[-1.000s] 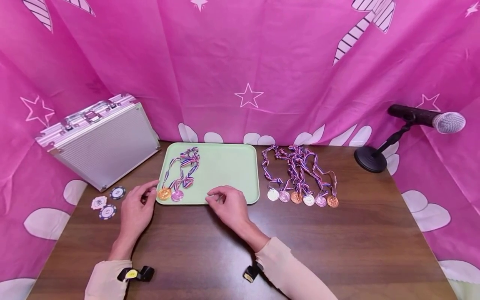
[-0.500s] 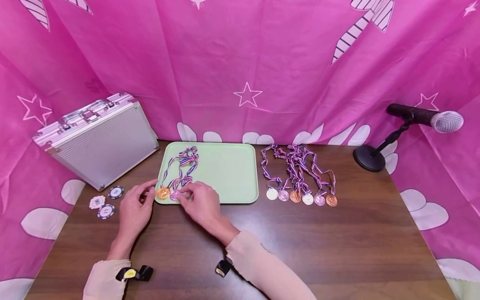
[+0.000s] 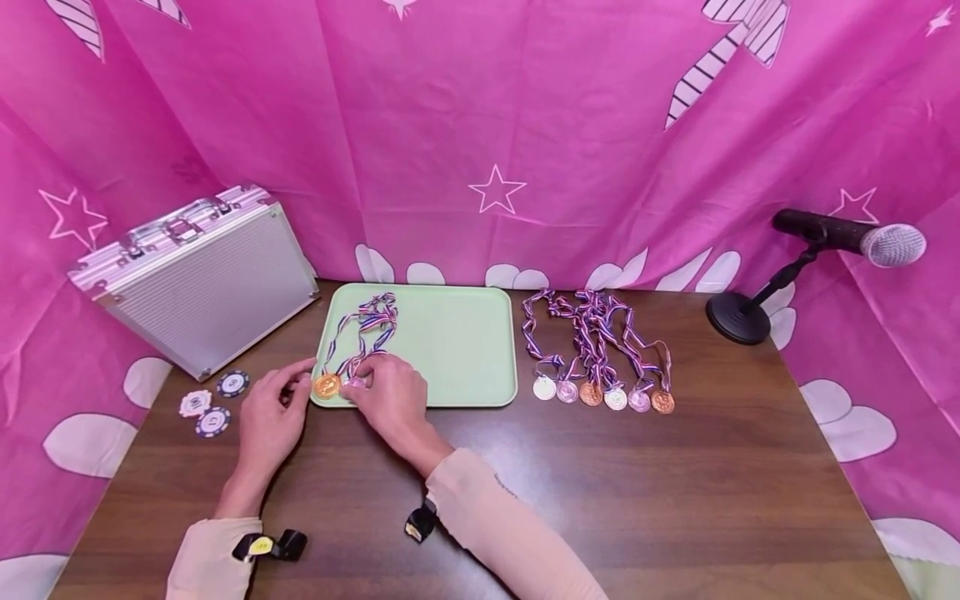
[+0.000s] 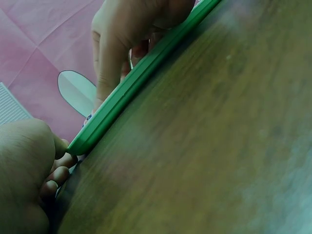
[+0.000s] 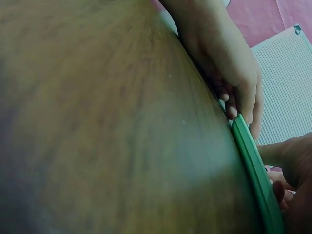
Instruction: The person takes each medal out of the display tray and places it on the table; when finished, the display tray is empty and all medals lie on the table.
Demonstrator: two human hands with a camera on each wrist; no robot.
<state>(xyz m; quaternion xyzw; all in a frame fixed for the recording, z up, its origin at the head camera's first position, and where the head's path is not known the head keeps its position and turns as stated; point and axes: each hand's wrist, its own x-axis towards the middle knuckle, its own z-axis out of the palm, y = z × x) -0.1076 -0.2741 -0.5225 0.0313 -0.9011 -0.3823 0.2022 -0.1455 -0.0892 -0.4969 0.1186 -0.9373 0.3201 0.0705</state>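
A light green tray (image 3: 457,346) lies on the table with two ribboned medals at its left end. The gold medal (image 3: 327,386) is in the front left corner, and the pink medal (image 3: 351,387) is right beside it. My left hand (image 3: 272,417) holds the tray's front left corner; in the left wrist view its thumb and fingers (image 4: 59,174) meet at the rim. Reaching over the front rim, my right hand (image 3: 393,396) has its fingertips on the pink medal and partly covers it. Their striped ribbons (image 3: 378,317) run toward the tray's back.
Right of the tray, several medals lie in a row, among them a silver medal (image 3: 544,387), with tangled ribbons (image 3: 596,325) behind. A microphone (image 3: 847,233) on a stand is at the right. At the left are a silver case (image 3: 210,292) and three poker chips (image 3: 213,422).
My right hand has moved left from the middle of the tray's front edge to the pink medal. The left hand has stayed at the tray's corner.
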